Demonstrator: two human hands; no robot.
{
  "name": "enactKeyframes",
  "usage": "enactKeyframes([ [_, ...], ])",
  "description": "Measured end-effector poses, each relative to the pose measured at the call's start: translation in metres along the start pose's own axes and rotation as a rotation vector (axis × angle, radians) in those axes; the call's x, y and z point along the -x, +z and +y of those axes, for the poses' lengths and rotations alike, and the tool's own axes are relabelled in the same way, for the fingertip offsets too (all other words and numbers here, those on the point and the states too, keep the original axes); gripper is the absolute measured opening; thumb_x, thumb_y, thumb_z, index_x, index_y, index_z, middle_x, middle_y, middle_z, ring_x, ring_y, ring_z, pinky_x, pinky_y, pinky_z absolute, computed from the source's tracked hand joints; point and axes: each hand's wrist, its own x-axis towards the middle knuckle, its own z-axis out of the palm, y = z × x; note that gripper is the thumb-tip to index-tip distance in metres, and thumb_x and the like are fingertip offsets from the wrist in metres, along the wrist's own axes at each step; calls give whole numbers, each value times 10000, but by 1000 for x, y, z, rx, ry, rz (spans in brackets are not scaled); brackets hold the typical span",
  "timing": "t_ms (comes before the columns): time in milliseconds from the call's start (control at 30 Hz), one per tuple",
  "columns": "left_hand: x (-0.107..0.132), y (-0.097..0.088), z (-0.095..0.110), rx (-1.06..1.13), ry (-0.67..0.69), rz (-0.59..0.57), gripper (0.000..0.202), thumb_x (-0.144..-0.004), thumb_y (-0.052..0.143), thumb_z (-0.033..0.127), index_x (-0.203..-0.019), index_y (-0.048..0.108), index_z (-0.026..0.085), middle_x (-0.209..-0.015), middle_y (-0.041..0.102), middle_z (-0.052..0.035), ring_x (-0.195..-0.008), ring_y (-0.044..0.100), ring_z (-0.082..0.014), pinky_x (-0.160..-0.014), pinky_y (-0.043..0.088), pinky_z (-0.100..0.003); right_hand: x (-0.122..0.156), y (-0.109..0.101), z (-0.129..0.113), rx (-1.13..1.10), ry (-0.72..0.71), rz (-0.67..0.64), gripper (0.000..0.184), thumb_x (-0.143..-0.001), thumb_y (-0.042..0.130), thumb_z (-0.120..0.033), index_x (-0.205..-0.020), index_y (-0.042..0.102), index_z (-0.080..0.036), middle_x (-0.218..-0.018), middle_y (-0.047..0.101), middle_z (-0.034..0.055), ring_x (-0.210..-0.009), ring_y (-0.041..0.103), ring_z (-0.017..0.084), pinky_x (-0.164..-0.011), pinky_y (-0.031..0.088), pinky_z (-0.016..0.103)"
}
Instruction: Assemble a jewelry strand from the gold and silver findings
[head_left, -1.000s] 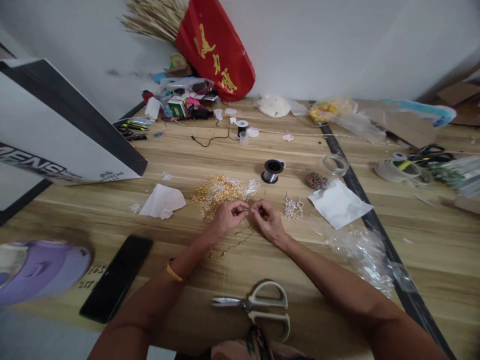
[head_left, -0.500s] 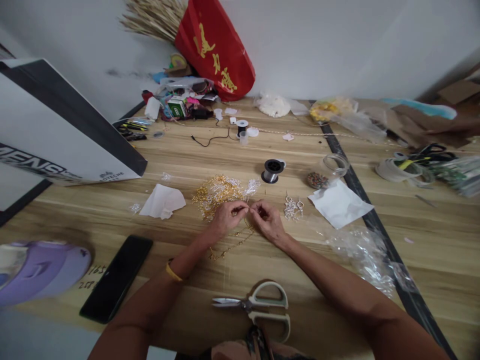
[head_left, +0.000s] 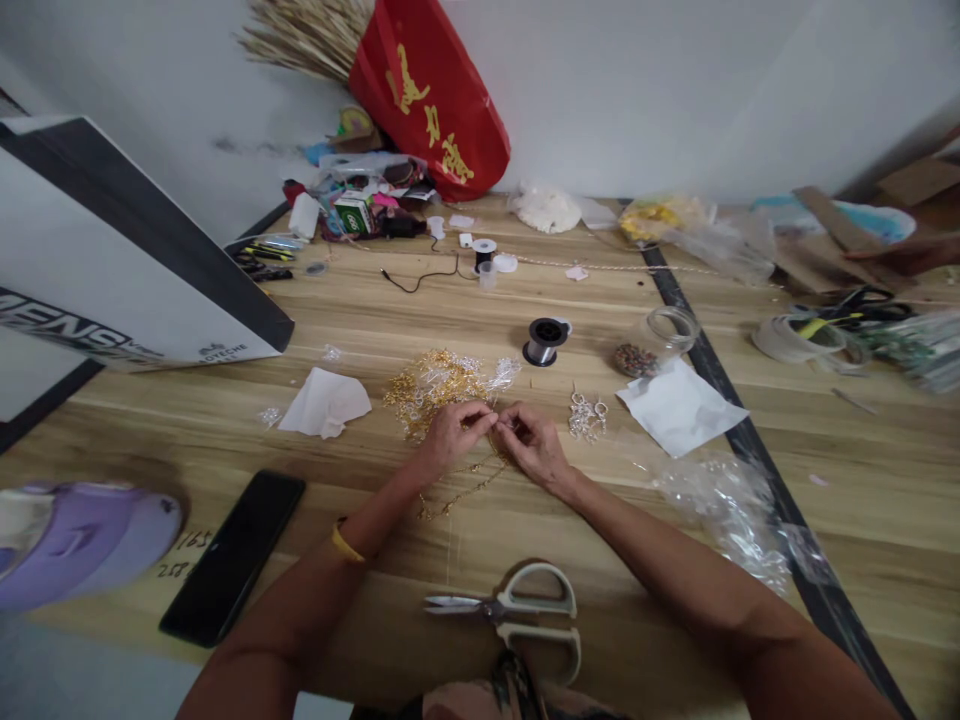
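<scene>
Over the table [head_left: 360, 310], left hand [head_left: 454, 435], right hand [head_left: 538, 445], both pinched closed, what they grip unclear; gold chain [head_left: 471, 491] close by

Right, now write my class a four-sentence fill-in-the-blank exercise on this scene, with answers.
Just beyond the left hand, a tangled pile mixes silvery pieces with ____-coloured ones.
The tool with cream looped handles is a pair of ____.
The yellow bracelet is on the person's ____ arm.
The bag with large Chinese characters is ____.
Answers: gold; scissors; left; red.

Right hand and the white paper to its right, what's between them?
In the head view, a small silvery cluster with rings lies between the right hand and paper.
</scene>
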Motion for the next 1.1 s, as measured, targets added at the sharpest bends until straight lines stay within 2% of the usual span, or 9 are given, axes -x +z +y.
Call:
enactKeyframes([
  [133,-1,-1,-1,41,-15,-16,260,-831,538,314,-657,624,142,-597,574,12,-594,488,-109,-588,367,-218,1,0,1,5,-12,-14,138,-863,548,-301,-804,560,-176,-642,518,-15,-537,444,98,-504,356,224],
  [400,-3,-3,-7,129,-52,-55,204,-790,567,292,-684,643,136,-616,607,0,-581,515,-106,-565,382,-210,2,1,4,17,-36,-16,133,-863,563,-303,-816,571,-179,-650,520,-12,-551,443,99,-516,361,226],
  [800,-5,-2,-12,213,-69,78,162,-771,604,286,-699,628,143,-659,627,-13,-630,561,-123,-616,434,-227,0,0,-2,-66,41,-41,202,-856,573,-367,-854,597,-167,-639,549,-8,-526,455,99,-491,358,224],
  [1100,-6,-4,-13,315,-142,146,167,-731,665,305,-696,642,143,-648,630,-2,-602,553,-111,-585,425,-220,-2,-6,-6,-18,76,-29,269,-927,431,-375,-909,597,-164,-691,575,9,-565,461,119,-537,359,245],
])
